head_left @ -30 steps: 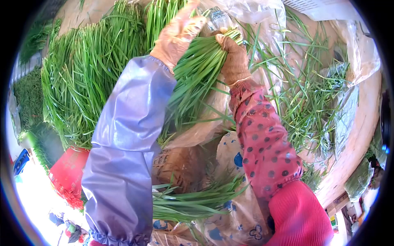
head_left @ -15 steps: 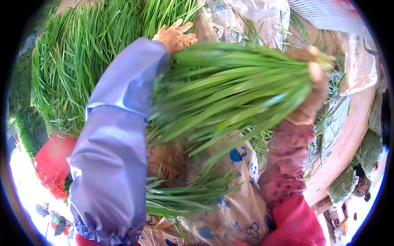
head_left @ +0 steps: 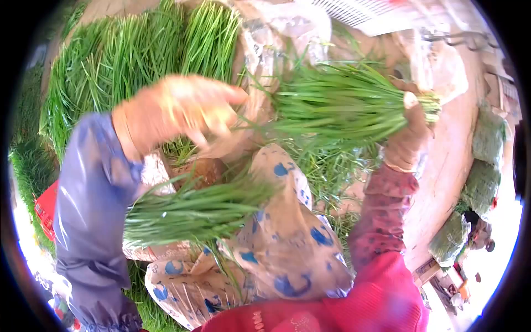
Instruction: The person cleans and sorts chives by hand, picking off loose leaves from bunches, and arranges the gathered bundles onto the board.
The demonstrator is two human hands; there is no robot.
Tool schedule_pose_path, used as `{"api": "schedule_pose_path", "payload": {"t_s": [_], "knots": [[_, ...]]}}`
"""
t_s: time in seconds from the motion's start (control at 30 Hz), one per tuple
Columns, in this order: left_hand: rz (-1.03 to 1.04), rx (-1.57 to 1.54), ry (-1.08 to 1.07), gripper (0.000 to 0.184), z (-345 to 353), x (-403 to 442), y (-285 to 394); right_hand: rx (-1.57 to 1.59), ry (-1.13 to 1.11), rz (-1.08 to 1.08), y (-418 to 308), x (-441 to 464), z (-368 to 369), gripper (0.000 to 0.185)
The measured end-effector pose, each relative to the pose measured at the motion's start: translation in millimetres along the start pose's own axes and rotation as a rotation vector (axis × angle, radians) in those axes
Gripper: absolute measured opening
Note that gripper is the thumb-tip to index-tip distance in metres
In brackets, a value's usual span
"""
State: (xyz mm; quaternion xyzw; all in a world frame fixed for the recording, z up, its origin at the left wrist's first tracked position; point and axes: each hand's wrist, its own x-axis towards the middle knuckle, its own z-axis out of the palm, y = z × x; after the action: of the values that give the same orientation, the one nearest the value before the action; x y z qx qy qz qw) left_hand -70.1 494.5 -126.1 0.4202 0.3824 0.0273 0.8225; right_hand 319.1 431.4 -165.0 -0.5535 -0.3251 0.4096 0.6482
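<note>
My right hand [head_left: 408,124] is closed round the pale stem ends of a bunch of garlic chives [head_left: 343,102]. Its long green leaves point left, held level above the ground. My left hand [head_left: 180,110], blurred by motion, is in the air left of the bunch with its fingers apart and nothing in them. Below it, a smaller heap of garlic chives [head_left: 193,213] lies across my lap, over a plastic cover [head_left: 298,243] with blue prints. Behind my left hand, a thick row of garlic chives [head_left: 127,55] stands packed together.
Loose leaves [head_left: 337,171] litter the ground under the held bunch. Crumpled clear plastic [head_left: 301,27] lies at the back, near a white slatted crate [head_left: 354,14]. Wrapped green bundles [head_left: 484,182] line the right side, and a red object [head_left: 47,207] is at far left.
My left hand has drawn back left and nearer to me, away from the leaf tips. The bunch stays in my right hand, its leaves now gathered narrower. The view has shifted.
</note>
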Motion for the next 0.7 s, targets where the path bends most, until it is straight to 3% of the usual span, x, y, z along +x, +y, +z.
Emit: {"api": "schedule_pose_path", "payload": {"t_s": [0.1, 0.17, 0.23, 0.27, 0.3, 0.37, 0.43, 0.47, 0.5, 0.6, 0.67, 0.7], "knots": [[0.069, -0.321, -0.231, 0.072, 115.2, -14.2, 9.3, -0.038, -0.062, -0.197, -40.4, -18.1, 31.5, 0.036], [0.052, -0.621, -0.230, 0.081, 173.8, -8.2, -4.8, 0.143, -0.028, -0.284, -74.3, -37.6, 51.2, 0.035], [0.268, -0.806, -0.229, 0.087, 220.8, 6.2, -18.2, 0.054, -0.054, -0.373, -96.9, -53.8, 56.2, 0.035], [0.342, -0.879, -0.177, 0.089, 235.9, 9.1, -12.4, 0.320, -0.238, -0.378, -102.9, -58.4, 57.1, 0.036], [0.372, -0.876, -0.169, 0.089, 245.1, 12.1, -6.8, 0.343, -0.223, -0.338, -106.4, -69.1, 51.3, 0.037], [0.702, -1.116, -0.217, 0.079, 252.1, 16.0, 5.8, 0.391, -0.190, -0.261, -113.7, -90.4, 39.8, 0.039], [0.910, -1.289, 0.085, 0.084, 256.9, 6.5, 16.1, 0.335, -0.419, -0.367, -132.2, -114.7, 51.1, 0.029], [0.951, -1.307, 0.091, 0.073, 254.6, 3.8, 9.8, 0.306, -0.524, -0.414, -139.3, -127.6, 55.6, 0.025], [0.964, -1.299, 0.096, 0.073, 248.7, 3.9, -1.1, 0.278, -0.625, -0.463, -144.8, -139.0, 59.4, 0.024], [0.848, -1.379, 0.145, 0.045, 239.3, 0.5, -18.4, 0.219, -0.795, -0.536, -147.4, -156.9, 54.0, 0.029], [0.857, -1.276, 0.079, 0.043, 236.3, -5.9, -19.5, 0.181, -0.872, -0.560, -154.3, -155.8, 48.3, 0.035], [0.857, -1.182, 0.016, 0.042, 236.2, -7.4, -19.8, -0.010, -1.095, -0.629, -166.3, -150.4, 40.2, 0.043]]}}
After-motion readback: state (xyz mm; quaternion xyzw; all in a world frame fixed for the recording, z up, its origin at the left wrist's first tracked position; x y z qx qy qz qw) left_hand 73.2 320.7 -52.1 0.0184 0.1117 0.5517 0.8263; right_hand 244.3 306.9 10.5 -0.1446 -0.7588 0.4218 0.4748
